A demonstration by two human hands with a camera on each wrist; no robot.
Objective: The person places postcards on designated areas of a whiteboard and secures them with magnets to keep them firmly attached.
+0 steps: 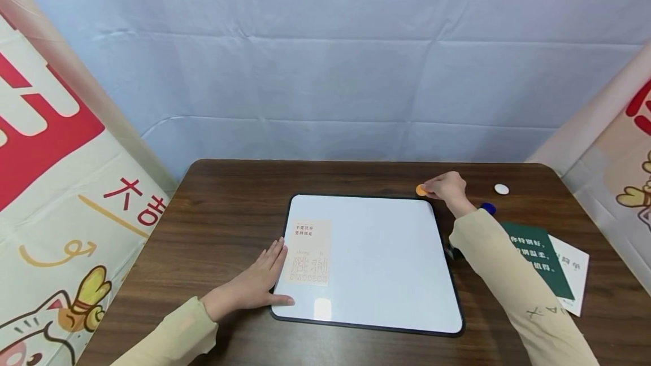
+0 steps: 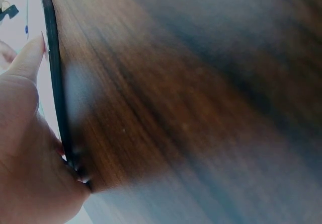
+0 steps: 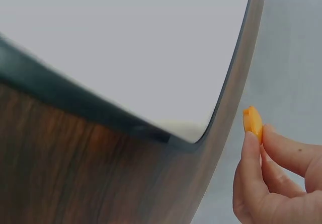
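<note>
head view: my left hand (image 1: 256, 284) lies flat, fingers straight, on the black-framed white board (image 1: 376, 253); my right hand (image 1: 443, 187) pinches a small orange round magnet (image 1: 420, 190) at the board's far corner (above the dark wooden worktop (image 1: 224, 208)). right wrist: fingers (image 3: 251, 153) clamped on the magnet (image 3: 253, 123).

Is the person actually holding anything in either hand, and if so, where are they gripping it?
The right hand pinches a small round orange disc by its edge between the fingertips. The left hand holds nothing; it rests flat on the white board's left edge.
</note>
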